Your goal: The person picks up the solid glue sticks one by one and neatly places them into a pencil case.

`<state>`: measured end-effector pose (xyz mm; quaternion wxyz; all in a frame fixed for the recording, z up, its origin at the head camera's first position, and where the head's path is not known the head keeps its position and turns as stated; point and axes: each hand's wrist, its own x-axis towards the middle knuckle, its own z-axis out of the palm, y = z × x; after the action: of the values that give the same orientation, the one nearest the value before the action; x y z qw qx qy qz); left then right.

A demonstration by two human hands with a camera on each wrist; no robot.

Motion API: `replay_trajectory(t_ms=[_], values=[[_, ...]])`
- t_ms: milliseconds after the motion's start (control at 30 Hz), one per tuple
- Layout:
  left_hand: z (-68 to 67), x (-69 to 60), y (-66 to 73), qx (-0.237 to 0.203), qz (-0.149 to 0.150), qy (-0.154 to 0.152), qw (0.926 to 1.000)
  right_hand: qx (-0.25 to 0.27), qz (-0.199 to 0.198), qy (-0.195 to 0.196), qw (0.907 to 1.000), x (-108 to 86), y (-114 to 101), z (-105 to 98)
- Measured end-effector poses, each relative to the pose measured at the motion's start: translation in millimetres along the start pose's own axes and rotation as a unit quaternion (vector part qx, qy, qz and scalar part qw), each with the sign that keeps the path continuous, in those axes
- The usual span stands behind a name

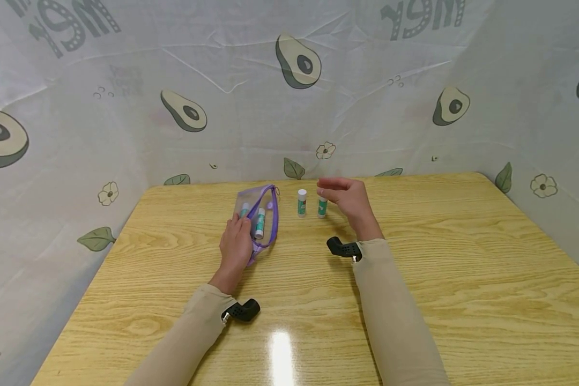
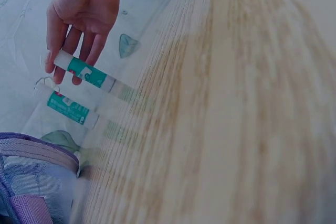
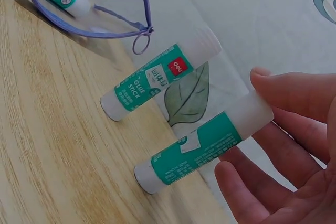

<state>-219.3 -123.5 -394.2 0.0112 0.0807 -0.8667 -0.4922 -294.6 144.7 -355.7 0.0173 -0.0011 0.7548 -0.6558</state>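
Green cylindrical plastic glue stick [image 3: 194, 145], loosely ringed by right hand [image 1: 348, 199], with purple-edged mesh pouch [image 1: 274, 222] gripped in left hand [image 1: 235, 241]: likely grasping or releasing, calls for steadiness.

The glue sticks [image 3: 203, 146] are green and white, the pouch [image 1: 274, 220] purple-trimmed (the backdrop [image 1: 251, 107] avocado-patterned).

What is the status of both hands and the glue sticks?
Left hand holding open mesh pouch, glue sticks inside. Right hand at cap of standing glue stick, grip unclear. Another stands alongside. No obstruction visible.
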Motion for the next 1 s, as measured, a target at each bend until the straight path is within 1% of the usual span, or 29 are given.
replay_trajectory(t_ms=[300,700,1000], values=[[1.2,-0.5,0.2,0.010,0.011,0.009,0.9998,0.010,0.003,-0.001,0.9999,-1.5,3.0,-0.8],[1.0,-1.7,0.1,0.011,0.010,0.010,0.9998,0.008,0.005,-0.003,1.0000,-1.2,5.6,-1.7],[1.0,-2.4,0.9,0.012,0.012,0.016,0.9997,0.008,0.027,-0.030,0.9991,-1.5,6.9,-2.1]])
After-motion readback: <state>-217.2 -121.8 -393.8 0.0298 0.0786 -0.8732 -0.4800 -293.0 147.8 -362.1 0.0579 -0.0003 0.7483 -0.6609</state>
